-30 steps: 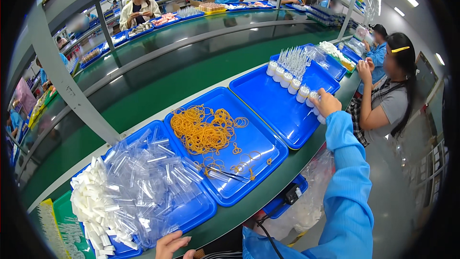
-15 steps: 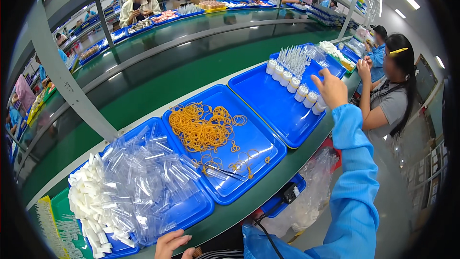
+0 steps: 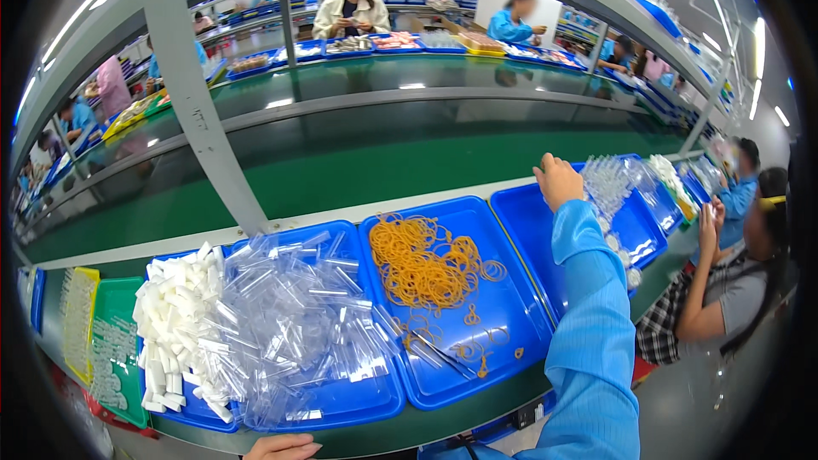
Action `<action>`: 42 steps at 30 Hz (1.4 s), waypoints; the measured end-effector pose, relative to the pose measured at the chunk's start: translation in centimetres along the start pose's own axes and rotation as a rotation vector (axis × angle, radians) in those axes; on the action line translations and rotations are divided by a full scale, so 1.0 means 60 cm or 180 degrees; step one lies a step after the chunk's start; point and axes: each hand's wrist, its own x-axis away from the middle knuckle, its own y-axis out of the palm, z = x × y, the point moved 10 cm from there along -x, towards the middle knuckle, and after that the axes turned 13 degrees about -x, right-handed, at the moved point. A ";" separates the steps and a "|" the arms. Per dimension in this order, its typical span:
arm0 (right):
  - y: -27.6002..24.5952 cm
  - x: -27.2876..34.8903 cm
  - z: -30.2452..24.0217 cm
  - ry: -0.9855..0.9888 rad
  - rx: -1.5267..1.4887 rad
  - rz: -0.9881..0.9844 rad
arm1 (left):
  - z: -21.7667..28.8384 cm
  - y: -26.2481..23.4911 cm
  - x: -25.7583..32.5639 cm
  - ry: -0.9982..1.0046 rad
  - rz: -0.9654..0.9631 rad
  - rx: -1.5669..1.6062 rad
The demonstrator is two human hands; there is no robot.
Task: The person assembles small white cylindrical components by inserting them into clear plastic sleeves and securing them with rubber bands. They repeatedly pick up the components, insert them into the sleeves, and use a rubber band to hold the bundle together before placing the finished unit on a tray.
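Note:
My right hand (image 3: 560, 182) is over the far left part of the right blue tray (image 3: 521, 220), its fingers loosely bent and apart, with nothing visible between them. To its right stand spiky clear pieces (image 3: 607, 183) and a row of round white-ended bundles (image 3: 629, 261), partly hidden by my sleeve. My left hand (image 3: 285, 446) rests low at the near edge, fingers stretched out, only partly in view. Nearest to it is a blue tray (image 3: 375, 396) heaped with clear plastic tubes (image 3: 298, 324) and short white pieces (image 3: 181, 311).
The middle tray (image 3: 503, 290) holds orange rubber bands (image 3: 422, 260) and tweezers (image 3: 443, 356). At far left are a green tray (image 3: 128, 290) and a yellow tray (image 3: 77, 366). A metal post (image 3: 200, 111) rises behind the trays. A co-worker (image 3: 733, 264) sits at right.
My right hand has moved left and away from the white-ended bundles, toward the tray's far left. The view has turned right-to-left, showing more trays at left; my left hand sits lower in view.

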 end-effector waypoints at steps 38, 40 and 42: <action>-0.307 0.542 -0.884 -0.3226 -0.2691 -0.1155 | -0.294 -0.174 0.250 -0.1184 0.1689 0.0296; -0.280 0.547 -0.898 -0.3418 -0.2388 -0.1216 | -0.283 -0.171 0.242 -0.1180 0.1698 0.0283; -0.257 0.544 -0.885 -0.3488 -0.2335 -0.1230 | -0.263 -0.162 0.240 -0.0876 0.1659 -0.0097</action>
